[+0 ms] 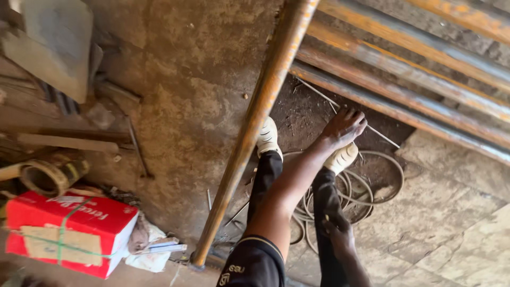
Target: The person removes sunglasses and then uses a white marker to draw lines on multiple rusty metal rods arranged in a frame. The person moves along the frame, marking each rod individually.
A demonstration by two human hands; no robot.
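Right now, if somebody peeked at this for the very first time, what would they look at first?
Probably the long rusty pipe slanting down the middle, and beside it the person's left hand reaching down to a thin metal rod on the dirt, near more pipes stacked at upper right. Next, the bright red box at lower left, and the wire coils around the pale shoes. The right hand rests on the leg.

The person wears a black short sleeve [254,260] with a thin pale band at its hem and a pale emblem beneath, black trousers [265,178], and cream perforated clogs [268,137], the right one ribbed. Both forearms are bare; no gloves, watch or rings show.
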